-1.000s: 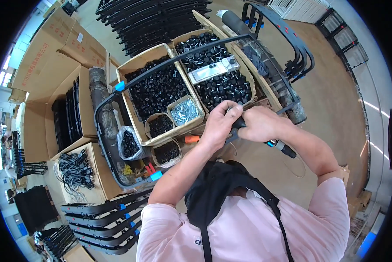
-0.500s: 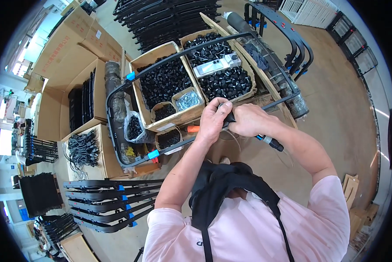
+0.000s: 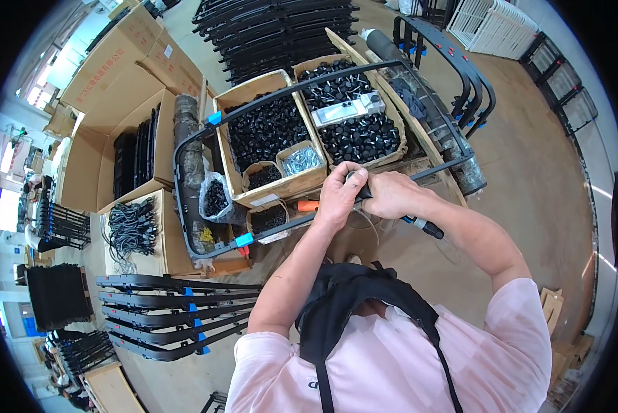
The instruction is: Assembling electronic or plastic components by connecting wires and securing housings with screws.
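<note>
A black tubular frame (image 3: 295, 88) with blue tape pieces lies across the parts boxes. At its near bar, my left hand (image 3: 339, 196) is closed, thumb uppermost; what its fingers pinch is hidden. My right hand (image 3: 391, 195) is wrapped around a power screwdriver, whose black-and-blue rear end (image 3: 426, 226) sticks out below the wrist with a thin cord. A black piece (image 3: 364, 188), seemingly the tool's front part, shows between the two hands, against my left thumb. An orange handle (image 3: 308, 205) lies just left of my left hand.
Open boxes of black knobs (image 3: 267, 134) and black-headed bolts (image 3: 360, 138) stand beyond my hands, with a small box of silver screws (image 3: 300, 161). Curved black frames (image 3: 164, 316) are stacked at the lower left. Bundled cables (image 3: 131, 233) lie beside a large carton (image 3: 81, 165).
The view has shifted slightly, so the boxes and frame appear a little lower and farther right. Both hands keep nearly the same grip at the frame's near bar.
</note>
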{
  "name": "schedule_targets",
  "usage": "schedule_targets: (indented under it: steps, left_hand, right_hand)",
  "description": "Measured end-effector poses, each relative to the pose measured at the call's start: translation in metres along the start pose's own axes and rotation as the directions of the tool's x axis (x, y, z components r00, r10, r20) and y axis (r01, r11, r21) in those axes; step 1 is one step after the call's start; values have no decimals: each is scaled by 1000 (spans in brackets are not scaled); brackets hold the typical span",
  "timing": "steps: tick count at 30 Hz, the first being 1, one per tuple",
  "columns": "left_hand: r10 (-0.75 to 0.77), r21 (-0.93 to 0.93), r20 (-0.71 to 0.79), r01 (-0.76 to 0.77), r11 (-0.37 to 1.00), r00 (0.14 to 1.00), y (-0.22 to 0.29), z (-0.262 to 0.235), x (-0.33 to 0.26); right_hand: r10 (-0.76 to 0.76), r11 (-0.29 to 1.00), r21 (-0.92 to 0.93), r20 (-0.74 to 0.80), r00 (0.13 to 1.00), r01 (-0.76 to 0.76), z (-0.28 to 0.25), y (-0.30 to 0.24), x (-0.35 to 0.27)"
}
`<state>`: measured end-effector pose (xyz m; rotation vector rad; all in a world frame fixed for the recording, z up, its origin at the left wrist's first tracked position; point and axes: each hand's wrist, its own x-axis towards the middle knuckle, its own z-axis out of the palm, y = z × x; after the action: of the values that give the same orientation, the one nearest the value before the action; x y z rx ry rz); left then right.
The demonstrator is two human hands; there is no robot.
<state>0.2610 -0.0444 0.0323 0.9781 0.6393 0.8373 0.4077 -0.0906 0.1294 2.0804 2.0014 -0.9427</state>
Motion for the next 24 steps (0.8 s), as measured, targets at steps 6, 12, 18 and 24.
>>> schedule_targets:
  steps: [6,12,18,24]
  left_hand:
    - [-8,25,10,8,1000,1000,-5,-5,3]
    - [-13,-5,47,13,1000,999,-6,-3,2]
    - [-16,-16,80,17,1000,997,4,-4,1]
    - [-20,-19,93,22,1000,995,11,-3,5]
  right_hand:
    - [69,995,56,131,989,-77,-18,-17,-4]
    - [-5,997,73,70,998,-1,-1,-11,6]
    - [17,997,75,93,995,-24,-6,-14,9]
    - [30,998,49,98,995,-35,-11,-12,14]
